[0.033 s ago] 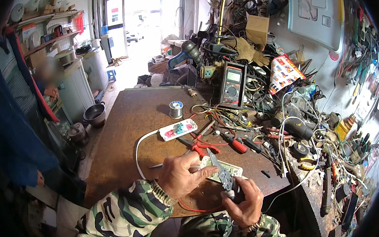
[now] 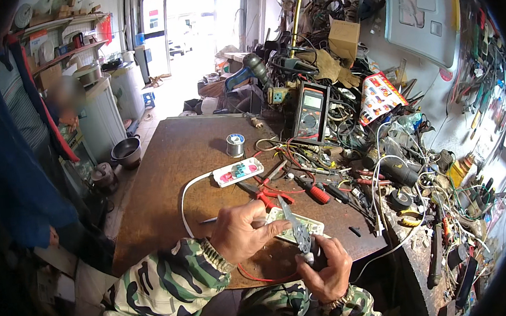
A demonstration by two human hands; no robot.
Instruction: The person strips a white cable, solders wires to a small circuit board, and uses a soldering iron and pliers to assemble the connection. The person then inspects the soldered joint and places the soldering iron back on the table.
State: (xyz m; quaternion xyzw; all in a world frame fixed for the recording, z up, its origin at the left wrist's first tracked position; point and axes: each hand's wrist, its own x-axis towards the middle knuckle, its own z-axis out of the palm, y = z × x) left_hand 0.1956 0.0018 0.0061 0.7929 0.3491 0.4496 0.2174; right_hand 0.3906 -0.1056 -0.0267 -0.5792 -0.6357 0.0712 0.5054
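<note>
My left hand [image 2: 239, 233] has its fingers curled, its thumb against a grey metal tool [image 2: 300, 234]; what is between the fingers is hard to make out. My right hand [image 2: 327, 271] grips this tool, which has a pointed tip and a perforated body, probably wire-stripping pliers. Beneath it lies an opened pale plastic housing [image 2: 312, 227]. Beyond my hands are red-handled pliers [image 2: 265, 199], a white power-strip part [image 2: 225, 179] with coloured inserts and a white cable, and a spool of solder [image 2: 235, 148]. A red wire [image 2: 256, 279] runs below my hands.
The wooden bench [image 2: 154, 183] is heaped along its right with cables, tools and a multimeter [image 2: 309, 115]. A red screwdriver [image 2: 319, 195] lies nearby. At left stands a person [image 2: 35, 187] in dark blue, beside a pot [image 2: 127, 159] on the floor. An open doorway is ahead.
</note>
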